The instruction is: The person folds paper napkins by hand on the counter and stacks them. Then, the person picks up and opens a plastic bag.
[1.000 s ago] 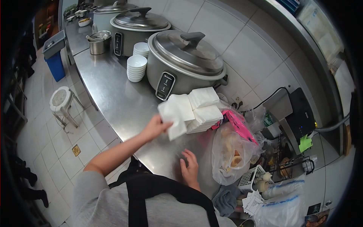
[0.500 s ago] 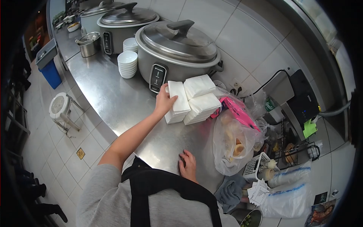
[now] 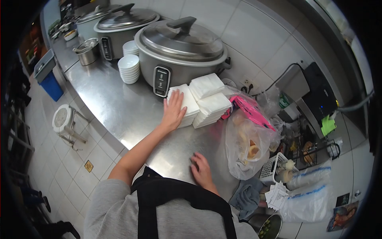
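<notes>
My left hand point(image 3: 174, 111) lies with spread fingers on the left stack of white folded napkins point(image 3: 190, 104). Beside that stack, more napkins point(image 3: 213, 106) are piled, with another pile point(image 3: 206, 85) behind them. My right hand point(image 3: 202, 169) is near the front edge of the steel counter point(image 3: 159, 148), its fingers apart and nothing in them. Behind the napkins stands a large lidded cooker point(image 3: 181, 47).
White bowls point(image 3: 129, 68) are stacked left of the cooker. A plastic bag point(image 3: 244, 149), a pink package point(image 3: 252, 112), a white basket point(image 3: 272, 169) and a grey cloth point(image 3: 246, 196) lie to the right. A white stool point(image 3: 63, 119) stands on the floor.
My left hand has gone from gripping the left stack's edge to lying flat on its top. My right hand has shifted slightly. The whole view has tilted a little.
</notes>
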The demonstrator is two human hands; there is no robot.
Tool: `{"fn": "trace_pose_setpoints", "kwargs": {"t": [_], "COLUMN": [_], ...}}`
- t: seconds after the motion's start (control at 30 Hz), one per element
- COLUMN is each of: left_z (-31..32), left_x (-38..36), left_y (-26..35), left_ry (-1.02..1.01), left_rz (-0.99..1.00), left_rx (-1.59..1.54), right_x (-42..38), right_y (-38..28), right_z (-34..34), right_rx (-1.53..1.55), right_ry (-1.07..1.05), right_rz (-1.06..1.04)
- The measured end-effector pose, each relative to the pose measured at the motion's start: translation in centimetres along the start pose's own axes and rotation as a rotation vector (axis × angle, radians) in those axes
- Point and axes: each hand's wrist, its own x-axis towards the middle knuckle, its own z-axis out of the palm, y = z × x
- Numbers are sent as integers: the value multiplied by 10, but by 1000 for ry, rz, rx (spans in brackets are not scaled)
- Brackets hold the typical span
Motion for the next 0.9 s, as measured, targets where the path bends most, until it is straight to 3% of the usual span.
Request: {"fn": "trace_pose_setpoints", "kwargs": {"t": [0.13, 0.2, 0.23, 0.27, 0.33, 0.37, 0.43, 0.47, 0.53, 0.6, 0.63, 0.73, 0.77, 0.83, 0.87, 0.9], "left_z": [-21, -41, -52, -62, -83, -92, -105, -110, -115, -120, -121, -135, -139, -149, -151, -149], "left_x": [-4, -9, -15, -22, -36, -44, -61, -69, -80, -94, -101, -110, -113, -121, -125, -130], "left_y": [3, 5, 6, 7, 9, 10, 11, 11, 8, 4, 7, 12, 14, 18, 19, 17], "left_ry": [83, 124, 141, 162, 154, 151, 158, 137, 142, 148, 149, 161, 119, 89, 106, 151], "left_rz": [31, 104, 118, 125, 95, 50, 6, -44, -108, -160, -178, -204, -209, -210, -207, -180], "left_rx": [-57, -102, -145, -186, -180, -174, -175, -221, -266, -261, -254, -277, -322, -373, -366, -376], "right_x": [52, 82, 97, 112, 139, 150, 174, 189, 225, 272, 295, 333, 346, 348, 355, 314], "right_y": [9, 34, 50, 49, 58, 65, 87, 98, 119, 142, 141, 68, 58, 8, -2, -92], "right_z": [-80, -147, -183, -216, -262, -270, -272, -276, -289, -306, -315, -303, -303, -321, -336, -307], "right_rx": [-244, -444, -463, -648, -891, -885, -868, -869, -779, -501, -236, 445, 351, -509, -554, -605], "right_ry": [276, 531, 623, 700, 640, 635, 101, 87, 170, 604, 628, 728, 793, 818, 805, 794], "right_rz": [-98, -196, -81, -123, -42, -53, 316, 294, 343, 52, 58, 160, 5, -236, -359, -289]}}
